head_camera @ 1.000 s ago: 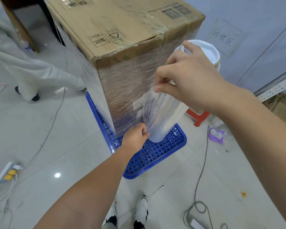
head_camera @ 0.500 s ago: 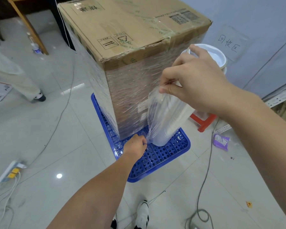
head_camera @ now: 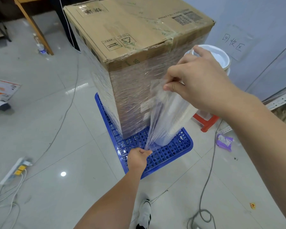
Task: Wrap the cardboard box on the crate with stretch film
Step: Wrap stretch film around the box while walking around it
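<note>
The cardboard box (head_camera: 139, 35) stood upright on the blue perforated plastic crate (head_camera: 175, 151), its brown corrugated top bare but crossed by glossy tape, its side walls already sheathed in wrinkled, shiny stretch film. Just in front of the right hand (head_camera: 200, 81), and below it, the stretch film roll (head_camera: 170, 123) stood on end on the crate's open corner, a smooth pale cylinder close beside the box's near wall. The right hand pinched the loose upper edge of the film between thumb and curled fingers at the roll's top. The left hand (head_camera: 138, 157), lower and nearer the crate's front rim, gripped the gathered lower tail of the film in a closed fist, so the clear sheet hung creased and taut between the two hands. Beyond the right hand stood a white round bucket (head_camera: 218, 57) on a red stool (head_camera: 206, 121), close to the box's far corner. Left of the left hand the glossy tiled floor (head_camera: 56, 129) lay open, crossed by a thin grey cable (head_camera: 68, 109), with a white power strip (head_camera: 15, 171) further off.
</note>
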The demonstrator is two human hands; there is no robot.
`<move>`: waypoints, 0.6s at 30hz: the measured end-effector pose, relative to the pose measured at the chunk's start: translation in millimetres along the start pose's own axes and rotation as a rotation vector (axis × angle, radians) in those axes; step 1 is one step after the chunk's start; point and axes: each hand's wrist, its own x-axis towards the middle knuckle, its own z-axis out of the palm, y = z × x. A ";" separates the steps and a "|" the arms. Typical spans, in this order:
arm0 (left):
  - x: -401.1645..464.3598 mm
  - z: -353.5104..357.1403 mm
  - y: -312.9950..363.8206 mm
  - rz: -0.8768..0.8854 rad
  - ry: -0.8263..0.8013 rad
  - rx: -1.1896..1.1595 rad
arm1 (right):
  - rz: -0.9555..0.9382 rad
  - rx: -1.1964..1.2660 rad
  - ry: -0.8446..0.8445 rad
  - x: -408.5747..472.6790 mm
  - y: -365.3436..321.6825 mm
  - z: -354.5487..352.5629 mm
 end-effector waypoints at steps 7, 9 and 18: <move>-2.3 -7.9 -10.3 0.306 -0.130 0.339 | -0.009 -0.002 0.021 -1.7 5.0 2.0; -0.9 -13.6 -16.7 0.294 -0.192 0.437 | -0.014 -0.009 0.038 -2.2 4.8 2.5; 12.0 -27.1 -30.7 0.190 -0.140 0.419 | -0.255 -0.080 -0.013 7.2 3.5 -6.4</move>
